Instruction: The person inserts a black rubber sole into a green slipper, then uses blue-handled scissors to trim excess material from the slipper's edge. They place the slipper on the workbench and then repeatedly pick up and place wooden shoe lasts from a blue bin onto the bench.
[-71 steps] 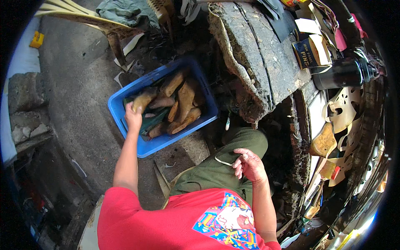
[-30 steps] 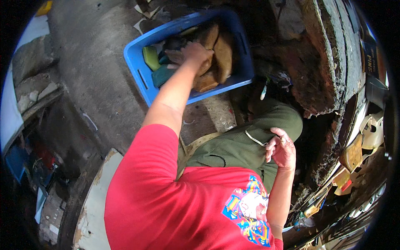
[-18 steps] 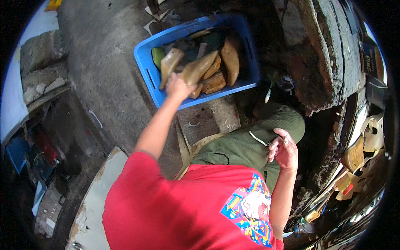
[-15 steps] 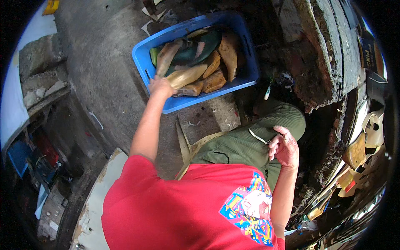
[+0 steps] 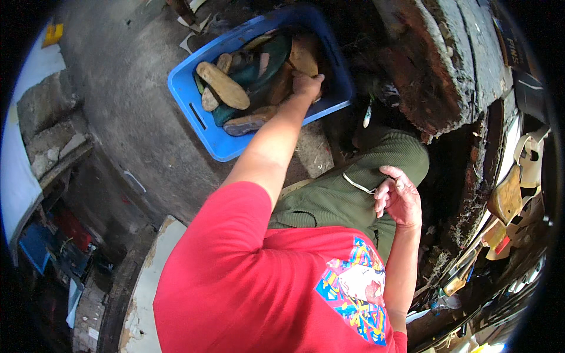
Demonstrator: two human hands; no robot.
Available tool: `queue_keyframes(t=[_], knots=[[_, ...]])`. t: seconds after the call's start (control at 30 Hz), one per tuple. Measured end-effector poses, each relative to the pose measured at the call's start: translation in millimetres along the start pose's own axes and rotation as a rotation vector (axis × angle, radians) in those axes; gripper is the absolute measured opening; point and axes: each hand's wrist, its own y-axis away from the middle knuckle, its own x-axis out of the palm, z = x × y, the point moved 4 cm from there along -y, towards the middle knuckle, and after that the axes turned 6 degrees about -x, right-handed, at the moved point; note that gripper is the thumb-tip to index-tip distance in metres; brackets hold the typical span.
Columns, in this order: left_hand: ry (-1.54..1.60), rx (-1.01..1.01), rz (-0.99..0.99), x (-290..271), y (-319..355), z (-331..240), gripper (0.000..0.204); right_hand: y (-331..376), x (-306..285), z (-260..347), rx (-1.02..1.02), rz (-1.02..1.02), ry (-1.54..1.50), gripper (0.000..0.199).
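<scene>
A blue plastic bin (image 5: 219, 147) on the floor holds several wooden shoe lasts. Inside its right end, my left hand (image 5: 308, 86) is closed on a brown shoe last (image 5: 304, 54); its fingertips are partly hidden. A pale shoe last (image 5: 222, 85) lies sole up at the bin's left end, across another one (image 5: 209, 100). Between them sits a dark green object (image 5: 265, 65), its kind unclear. Along the bin's near wall rests a darker last (image 5: 250, 121). My right hand (image 5: 400, 197) is raised by my green-trousered knee, fingers loosely bent and apart, holding nothing.
A rough, broken wooden slab (image 5: 447, 65) juts out right of the bin. Flat pieces and a brown wooden block (image 5: 505, 194) crowd the right side. A worn white board (image 5: 147, 282) stands at the lower left. Scraps lie on the concrete floor (image 5: 126, 94).
My left hand has moved from the bin's left end to its right end. The pale last there now lies turned, sole up, on another. My right hand stays nearly still.
</scene>
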Motion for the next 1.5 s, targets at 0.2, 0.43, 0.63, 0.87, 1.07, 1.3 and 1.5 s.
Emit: queue_keyframes(t=[0.2, 0.43, 0.63, 0.87, 1.07, 1.3, 1.5], knots=[[0.569, 0.054, 0.177, -142.3, -7.6, 51.5, 0.052, -3.5, -3.0, -1.2, -0.016, 0.078, -0.034, 0.062], [0.151, 0.074, -0.056, -298.0, 32.6, 131.5, 0.049, -3.5, -1.3, -0.8, -0.036, 0.067, -0.04, 0.062], [-0.422, 0.38, -0.82, -270.9, 81.6, 107.2, 0.035, -4.7, 0.4, 1.0, -0.029, 0.051, -0.019, 0.061], [-0.524, 0.355, -0.316, -101.0, 61.0, 39.6, 0.042, -2.4, -0.5, 0.4, -0.026, 0.047, -0.034, 0.06], [-0.483, 0.101, -0.151, -114.3, -7.4, 45.0, 0.057, 0.2, -1.2, -0.5, -0.022, 0.053, -0.033, 0.06], [-0.41, 0.098, -0.245, -247.6, -38.8, 56.5, 0.049, -3.5, -1.6, 0.6, -0.033, 0.084, -0.034, 0.061], [-0.196, 0.052, -0.343, -319.5, -13.3, 115.2, 0.04, -3.0, 0.5, 1.3, -0.036, 0.077, -0.018, 0.061]])
